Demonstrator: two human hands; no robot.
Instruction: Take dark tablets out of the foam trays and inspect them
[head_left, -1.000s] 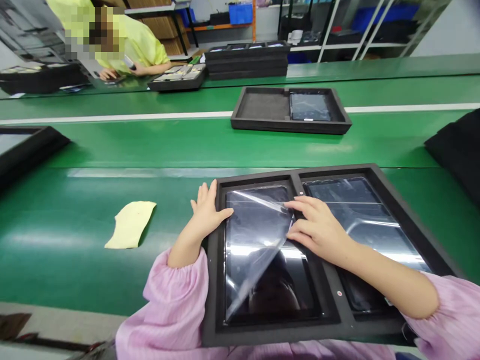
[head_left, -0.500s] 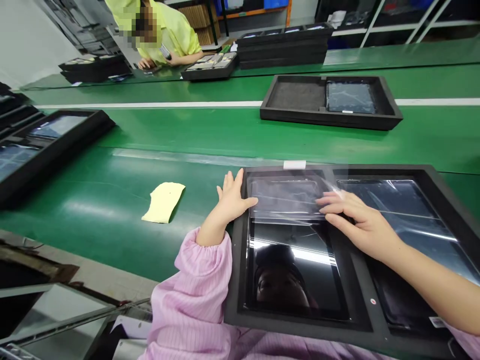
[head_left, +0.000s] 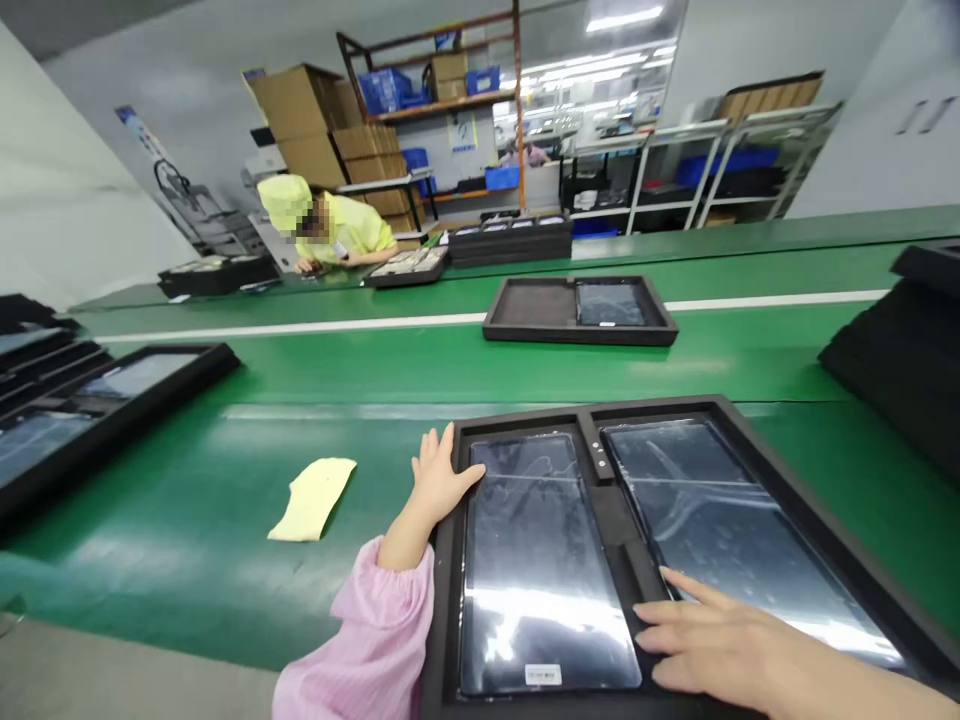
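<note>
A black foam tray lies in front of me, with a dark glass panel in each of its two compartments. The left panel is covered by clear film and carries a small white label near its lower edge. My left hand rests on the tray's upper left corner, fingers spread, holding nothing. Over the tray's middle divider and the lower left edge of the right panel is my right hand, its fingers apart and nothing in them.
Left of the tray lies a yellow cloth on the green table. Another tray with one panel stands ahead. Dark trays are stacked at left and right. A person in yellow sits across the table.
The clear film lifted over the left panel now lies flat on it. My right hand has moved down to the divider. The view has tilted up; my left hand stays at the corner.
</note>
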